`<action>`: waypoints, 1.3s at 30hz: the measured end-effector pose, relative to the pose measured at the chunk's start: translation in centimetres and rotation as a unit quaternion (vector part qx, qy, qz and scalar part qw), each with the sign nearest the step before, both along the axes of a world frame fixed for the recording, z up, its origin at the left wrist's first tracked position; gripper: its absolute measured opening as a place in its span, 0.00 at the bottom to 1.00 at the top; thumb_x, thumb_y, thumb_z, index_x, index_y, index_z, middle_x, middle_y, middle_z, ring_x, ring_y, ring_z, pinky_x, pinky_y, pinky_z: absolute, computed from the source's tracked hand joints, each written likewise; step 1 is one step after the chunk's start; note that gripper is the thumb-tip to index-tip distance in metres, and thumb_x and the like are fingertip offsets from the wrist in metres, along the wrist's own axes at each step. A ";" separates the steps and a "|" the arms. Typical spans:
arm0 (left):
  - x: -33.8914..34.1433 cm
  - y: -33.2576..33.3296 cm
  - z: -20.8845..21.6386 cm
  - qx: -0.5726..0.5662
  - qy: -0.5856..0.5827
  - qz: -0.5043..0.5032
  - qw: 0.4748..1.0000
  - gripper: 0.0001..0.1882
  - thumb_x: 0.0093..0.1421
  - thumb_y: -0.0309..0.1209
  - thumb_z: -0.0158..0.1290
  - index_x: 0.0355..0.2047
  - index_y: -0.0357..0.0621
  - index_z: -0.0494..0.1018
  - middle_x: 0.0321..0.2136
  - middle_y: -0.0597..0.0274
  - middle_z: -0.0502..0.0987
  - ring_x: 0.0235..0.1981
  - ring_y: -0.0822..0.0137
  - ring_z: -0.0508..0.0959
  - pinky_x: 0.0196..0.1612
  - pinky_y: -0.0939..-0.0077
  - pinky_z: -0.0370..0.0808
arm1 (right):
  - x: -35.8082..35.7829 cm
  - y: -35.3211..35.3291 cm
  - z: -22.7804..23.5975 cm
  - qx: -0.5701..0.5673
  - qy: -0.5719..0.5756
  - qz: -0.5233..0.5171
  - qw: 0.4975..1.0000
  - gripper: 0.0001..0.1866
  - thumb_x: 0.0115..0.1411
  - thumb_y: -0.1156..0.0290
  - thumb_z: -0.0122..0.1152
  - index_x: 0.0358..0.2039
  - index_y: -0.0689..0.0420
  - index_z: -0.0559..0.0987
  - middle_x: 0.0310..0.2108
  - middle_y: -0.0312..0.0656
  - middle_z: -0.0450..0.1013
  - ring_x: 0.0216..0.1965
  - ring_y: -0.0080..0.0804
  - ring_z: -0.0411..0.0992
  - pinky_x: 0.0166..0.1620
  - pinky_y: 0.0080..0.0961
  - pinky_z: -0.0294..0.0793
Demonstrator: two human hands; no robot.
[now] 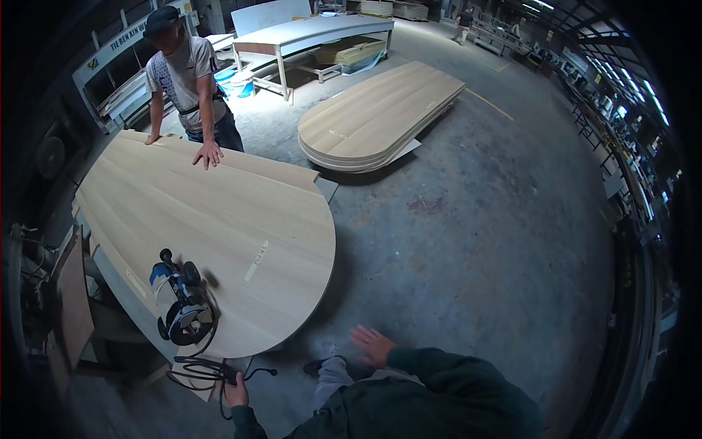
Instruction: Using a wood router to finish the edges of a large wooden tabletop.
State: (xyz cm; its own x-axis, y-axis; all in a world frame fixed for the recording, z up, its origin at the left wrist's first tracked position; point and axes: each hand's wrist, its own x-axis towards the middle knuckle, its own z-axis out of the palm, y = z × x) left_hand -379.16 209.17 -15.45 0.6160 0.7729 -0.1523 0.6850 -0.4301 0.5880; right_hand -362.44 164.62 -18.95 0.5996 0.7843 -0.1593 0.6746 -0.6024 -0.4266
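Power cord (208, 372), black, bunched in loops at the near rounded end of the wood-faced panel (241, 212). Left hand (235, 393) is closed on the bundle; plug (273, 372) dangles free to its right. Right hand (374, 347) empty, fingers spread over the concrete floor (475, 256). Cord appears to run up to the blue-and-black router (183, 296), which looks tipped on its side near the panel's left edge. Co-worker (186, 77) leans with both hands on the far edge.

Risks, my read: a hard tug on the cord could drag the router, scuffing the face or pulling it off the edge. Loops could tangle if let go. Loose plug could snag the rim or a foot. Panel shifting under the co-worker's weight could roll the router.
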 end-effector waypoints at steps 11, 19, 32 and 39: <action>-3.2 -9.3 0.1 -0.113 0.058 -0.081 0.989 0.53 0.52 0.38 0.61 0.67 0.36 0.38 0.65 0.38 0.49 0.67 0.50 0.50 0.66 0.68 0.51 | -20.5 -32.5 -15.9 -0.306 0.333 -0.362 0.815 0.25 0.58 0.45 0.47 0.47 0.47 0.77 0.49 0.47 0.73 0.49 0.49 0.71 0.53 0.39 0.70; -2.4 -7.4 -3.3 -0.224 -0.126 0.000 0.966 0.45 0.56 0.43 0.57 0.67 0.47 0.44 0.65 0.49 0.54 0.66 0.54 0.53 0.64 0.59 0.51 | -14.3 -26.3 -13.1 0.136 0.425 -0.590 0.673 0.26 0.56 0.58 0.59 0.53 0.57 0.73 0.41 0.44 0.77 0.36 0.35 0.76 0.35 0.32 0.75; -25.7 -0.4 -8.7 -0.430 -0.374 0.358 0.740 0.15 0.64 0.51 0.45 0.31 0.55 0.67 0.31 0.69 0.74 0.39 0.68 0.72 0.46 0.61 0.65 | -14.9 -16.3 -10.5 -0.031 0.387 -0.394 0.833 0.24 0.56 0.55 0.60 0.45 0.63 0.78 0.32 0.44 0.77 0.28 0.33 0.76 0.34 0.29 0.77; -36.1 -1.5 -15.0 -0.483 -0.354 0.467 0.651 0.15 0.65 0.47 0.43 0.27 0.53 0.64 0.11 0.68 0.58 0.13 0.69 0.61 0.16 0.74 0.59 | -13.9 -8.6 -5.5 -0.008 0.363 -0.394 0.844 0.25 0.57 0.55 0.58 0.46 0.63 0.77 0.33 0.44 0.77 0.28 0.31 0.75 0.37 0.29 0.75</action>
State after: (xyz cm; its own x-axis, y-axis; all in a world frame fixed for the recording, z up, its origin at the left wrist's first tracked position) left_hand -415.24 207.69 -30.44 0.1261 0.6140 -0.7791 -0.2069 0.7844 0.5847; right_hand -376.34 156.04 -24.41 0.6735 0.1818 -0.7165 -0.3739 -0.7524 -0.5423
